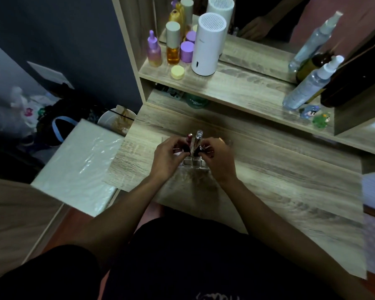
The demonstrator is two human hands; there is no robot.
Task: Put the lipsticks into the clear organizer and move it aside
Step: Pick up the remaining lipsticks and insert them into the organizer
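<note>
With two lipsticks (pixel 194 140) upright in the clear organizer (pixel 193 163), my left hand (pixel 168 158) and right hand (pixel 218 159) each pinch a dark-capped lipstick for insertion; relocation remains.

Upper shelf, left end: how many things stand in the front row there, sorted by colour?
Purple: 2 (purple dropper bottle, purple round-lidded jar)
Amber: 1 (amber bottle with grey cap)
Pale yellow: 1 (small pale yellow round pot)
White: 1 (tall white plastic cylinder with vented top)
Total: 5, leaving out the mirror reflections behind.
</note>
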